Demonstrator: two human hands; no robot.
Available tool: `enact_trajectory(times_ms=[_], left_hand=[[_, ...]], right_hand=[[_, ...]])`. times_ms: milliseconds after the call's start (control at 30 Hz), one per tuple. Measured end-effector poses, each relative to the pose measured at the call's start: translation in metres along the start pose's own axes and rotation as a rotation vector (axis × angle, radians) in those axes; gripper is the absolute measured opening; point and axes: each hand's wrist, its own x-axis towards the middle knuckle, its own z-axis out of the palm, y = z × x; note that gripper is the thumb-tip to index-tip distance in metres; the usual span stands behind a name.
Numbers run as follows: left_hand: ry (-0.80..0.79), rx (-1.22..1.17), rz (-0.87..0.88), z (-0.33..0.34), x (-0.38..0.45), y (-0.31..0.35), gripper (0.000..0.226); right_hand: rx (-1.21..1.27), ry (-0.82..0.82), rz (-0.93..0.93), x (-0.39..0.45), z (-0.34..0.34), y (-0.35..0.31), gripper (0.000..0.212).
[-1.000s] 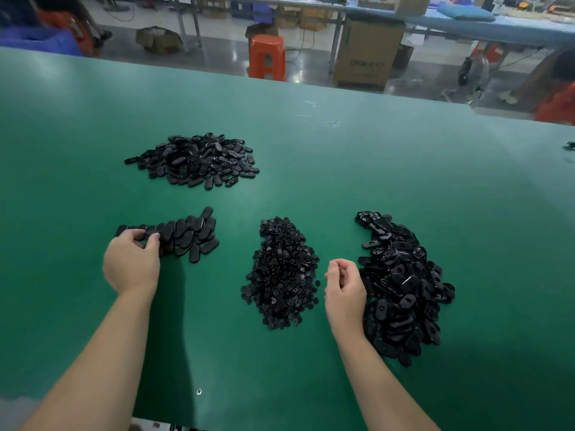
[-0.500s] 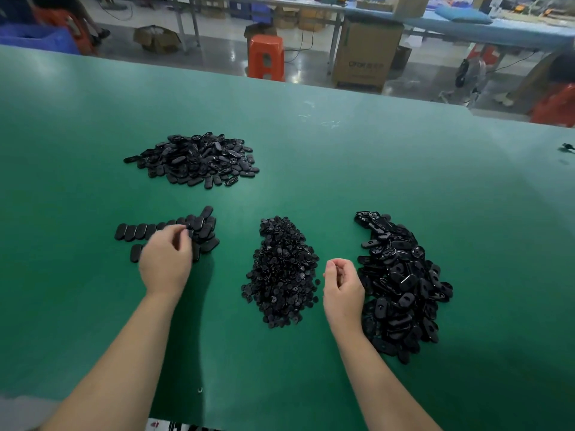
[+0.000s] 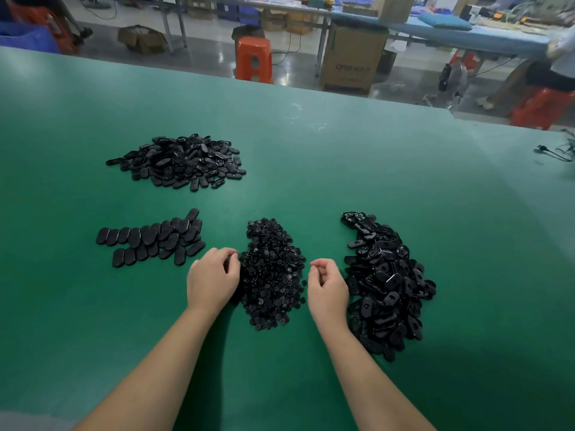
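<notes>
Left fingers (image 3: 224, 252) curled on edge of parts heap (image 3: 273, 275) — right fingers (image 3: 320, 262) beside, pinch unclear.

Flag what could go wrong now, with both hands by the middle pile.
The left hand is at the edge of the small-parts pile; raking it could scatter loose pieces over the green table. The right hand sits between that pile and the oval-shell pile, close to both; a nudge might mix them.
</notes>
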Motion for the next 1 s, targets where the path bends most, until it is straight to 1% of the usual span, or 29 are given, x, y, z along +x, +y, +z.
enact_trajectory(times_ms=[100,133,167,233,300,367,433,500,667,767,867,1000], left_hand=[[-0.002,0.025,0.006,0.002,0.001,0.002,0.022],[-0.002,0.03,0.004,0.002,0.001,0.002,0.023],[-0.003,0.036,0.002,0.003,0.002,0.002,0.023],[-0.004,0.047,-0.005,0.003,0.002,0.002,0.023],[0.001,0.053,-0.014,0.003,0.002,0.003,0.023],[0.003,0.049,-0.021,0.002,0.002,0.003,0.023],[-0.002,0.043,-0.034,0.001,0.002,0.004,0.023],[-0.009,0.037,-0.047,0.001,0.002,0.005,0.023],[-0.045,0.022,-0.065,-0.001,0.002,0.005,0.029],[-0.059,0.033,-0.058,-0.001,0.002,0.004,0.034],[-0.059,0.037,-0.045,0.0,0.002,0.003,0.038],[-0.056,0.032,-0.051,0.0,0.002,0.002,0.038]], right_hand=[[-0.062,-0.142,0.065,0.014,-0.01,-0.01,0.011],[-0.115,-0.171,0.051,0.021,-0.017,-0.014,0.012],[-0.22,-0.182,0.009,0.028,-0.024,-0.017,0.014],[-0.553,-0.184,-0.088,0.045,-0.041,-0.023,0.018],[-0.873,-0.179,-0.135,0.059,-0.055,-0.028,0.023],[-1.071,-0.184,-0.145,0.068,-0.065,-0.03,0.024],[-1.182,-0.206,-0.16,0.074,-0.07,-0.028,0.021],[-1.228,-0.231,-0.188,0.075,-0.069,-0.027,0.023],[-1.209,-0.262,-0.302,0.071,-0.059,-0.022,0.02],[-1.126,-0.32,-0.356,0.068,-0.053,-0.022,0.021],[-1.028,-0.388,-0.386,0.066,-0.048,-0.025,0.027],[-0.987,-0.385,-0.394,0.069,-0.046,-0.024,0.032]])
